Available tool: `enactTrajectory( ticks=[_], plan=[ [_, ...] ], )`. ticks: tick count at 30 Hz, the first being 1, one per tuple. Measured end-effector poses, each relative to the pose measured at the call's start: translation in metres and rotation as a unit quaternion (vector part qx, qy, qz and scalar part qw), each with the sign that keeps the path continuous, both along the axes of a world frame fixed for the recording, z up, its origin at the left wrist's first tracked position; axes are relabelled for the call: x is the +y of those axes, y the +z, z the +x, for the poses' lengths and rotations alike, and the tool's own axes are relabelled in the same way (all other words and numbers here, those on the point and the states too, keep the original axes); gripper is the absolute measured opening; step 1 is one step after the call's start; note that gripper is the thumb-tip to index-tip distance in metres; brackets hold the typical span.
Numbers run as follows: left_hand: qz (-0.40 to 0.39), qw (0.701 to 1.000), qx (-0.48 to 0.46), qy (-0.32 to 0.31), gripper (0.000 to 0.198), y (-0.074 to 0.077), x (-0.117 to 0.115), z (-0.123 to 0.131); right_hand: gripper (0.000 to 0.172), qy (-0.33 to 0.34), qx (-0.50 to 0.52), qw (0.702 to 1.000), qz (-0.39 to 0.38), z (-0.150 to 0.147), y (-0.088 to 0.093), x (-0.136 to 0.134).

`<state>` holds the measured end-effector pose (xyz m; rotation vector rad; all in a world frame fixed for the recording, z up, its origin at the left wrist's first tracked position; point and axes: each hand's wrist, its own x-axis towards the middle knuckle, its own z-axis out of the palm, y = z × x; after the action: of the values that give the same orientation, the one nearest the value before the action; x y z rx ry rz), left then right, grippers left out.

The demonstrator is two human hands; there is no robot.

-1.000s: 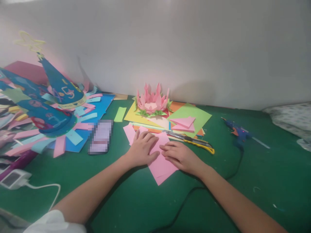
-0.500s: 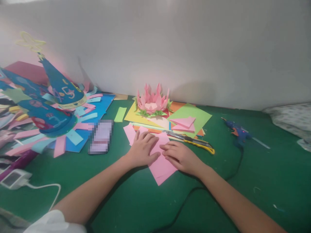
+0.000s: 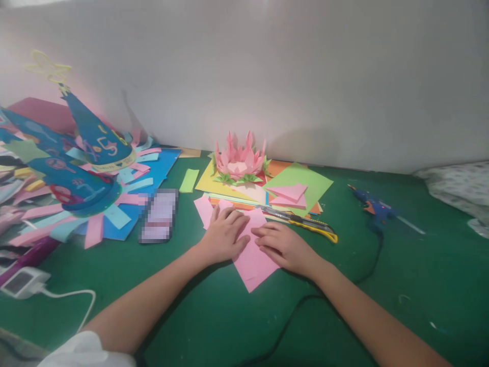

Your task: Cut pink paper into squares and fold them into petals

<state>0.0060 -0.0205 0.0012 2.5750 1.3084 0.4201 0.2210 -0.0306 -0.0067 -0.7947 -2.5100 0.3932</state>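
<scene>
My left hand (image 3: 223, 232) and right hand (image 3: 284, 247) lie flat with fingers stretched out, pressing a pink paper sheet (image 3: 254, 262) onto the mat (image 3: 214, 316) under both palms. I judge the sheet light, thin and easily creased, best pinched at the free corner nearest my wrists. A knife (image 3: 301, 223) lies just beyond my right fingers.

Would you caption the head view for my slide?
Left hand and right hand press pink paper flat on a green table.
</scene>
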Motion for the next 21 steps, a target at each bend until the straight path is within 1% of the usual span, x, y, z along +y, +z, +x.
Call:
enactTrajectory(
  ticks=[5,14,18,21],
  plan=[
    [0.007,1.0,0.001,0.006,0.049,0.0,-0.003,0.003,0.019,0.001,-0.002,1.0,0.004,0.001,-0.001,0.0],
    [0.02,1.0,0.005,0.006,0.045,0.003,-0.004,0.005,0.017,-0.055,-0.036,0.998,0.009,-0.004,0.003,-0.005],
    [0.023,1.0,0.01,0.004,0.045,0.003,-0.004,0.005,0.016,-0.05,-0.051,0.997,0.02,-0.005,0.005,-0.005],
    [0.024,1.0,0.01,0.003,0.045,0.003,-0.005,0.005,0.015,-0.045,-0.065,0.996,0.031,-0.003,0.011,-0.004]
  ],
)
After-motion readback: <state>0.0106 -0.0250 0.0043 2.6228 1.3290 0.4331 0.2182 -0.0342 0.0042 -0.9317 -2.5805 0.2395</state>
